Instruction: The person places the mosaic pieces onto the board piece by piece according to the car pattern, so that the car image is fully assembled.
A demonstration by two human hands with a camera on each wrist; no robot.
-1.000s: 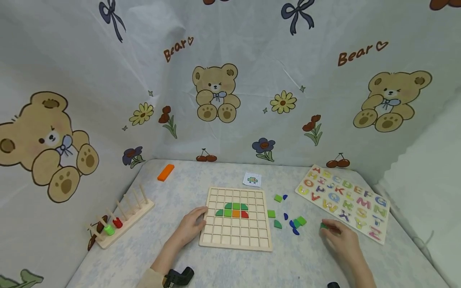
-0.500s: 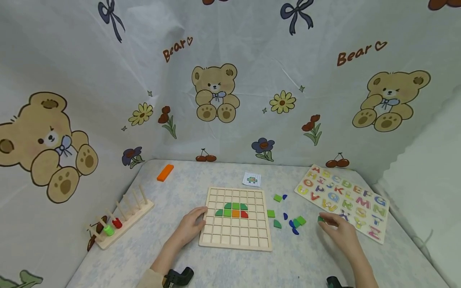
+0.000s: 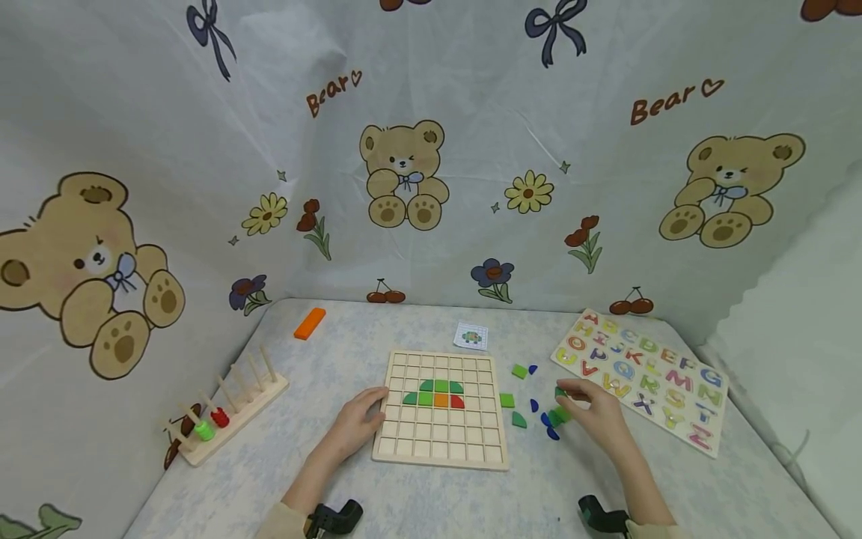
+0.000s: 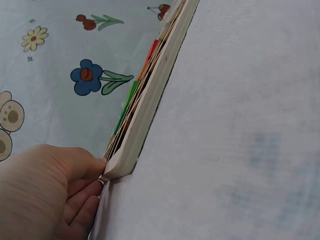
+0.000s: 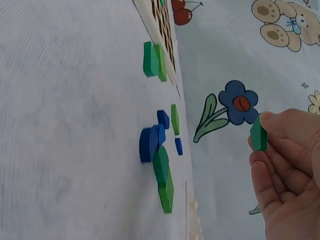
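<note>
My left hand (image 3: 357, 425) holds the left edge of a wooden grid board (image 3: 441, 452); in the left wrist view the thumb lies on the rim of its corner. Green, orange and red pieces sit in cells near the board's middle, including an orange square (image 3: 441, 400) and a red quarter-circle (image 3: 458, 402). Between thumb and fingers of my right hand (image 3: 599, 415) is a dark green piece (image 5: 259, 135), probably a quarter-circle, raised above the table. Below and left of that hand lie loose light green squares (image 3: 520, 370), blue half-circles (image 3: 534, 405) and a dark green quarter-circle (image 3: 518, 419).
A small pattern card (image 3: 471, 336) lies behind the board. At right is an alphabet puzzle board (image 3: 616, 364). On the left stand a wooden peg rack (image 3: 236, 421) with green and red beads and, farther back, an orange block (image 3: 310, 323). A printed curtain (image 3: 465, 247) closes the back.
My right hand has moved left from beside the alphabet board to above the loose pieces, carrying the dark green piece. The left hand and the grid board have stayed put.
</note>
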